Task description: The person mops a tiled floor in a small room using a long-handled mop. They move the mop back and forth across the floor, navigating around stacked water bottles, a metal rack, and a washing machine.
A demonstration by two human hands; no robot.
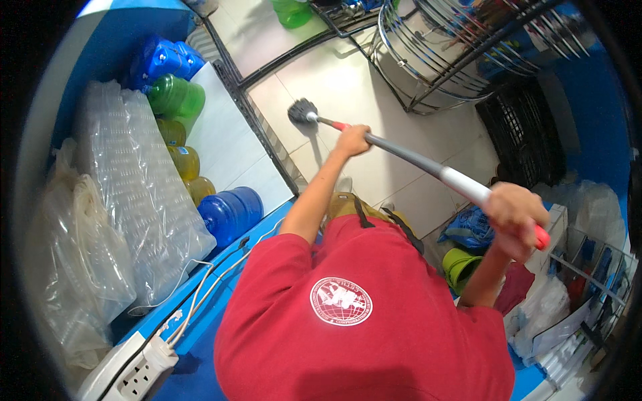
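A long-handled brush (411, 158) lies slantwise across the view, from upper left to lower right. Its round head of dark grey bristles (303, 111) is over the pale tiled floor; whether it touches the tiles I cannot tell. My left hand (353, 141) is closed around the grey pole near the red collar, a short way behind the head. Farther back, my right hand (515, 215) wraps the white grip close to its red end cap. Part of the grip is hidden by my right fingers.
To the left, plastic jugs in blue (232, 212), green (176, 99) and yellow stand beside clear plastic-wrapped stacks (137, 180). A white power strip (130, 374) with cords sits lower left. Metal racks (441, 63), a black crate (520, 130) and bagged items are at right.
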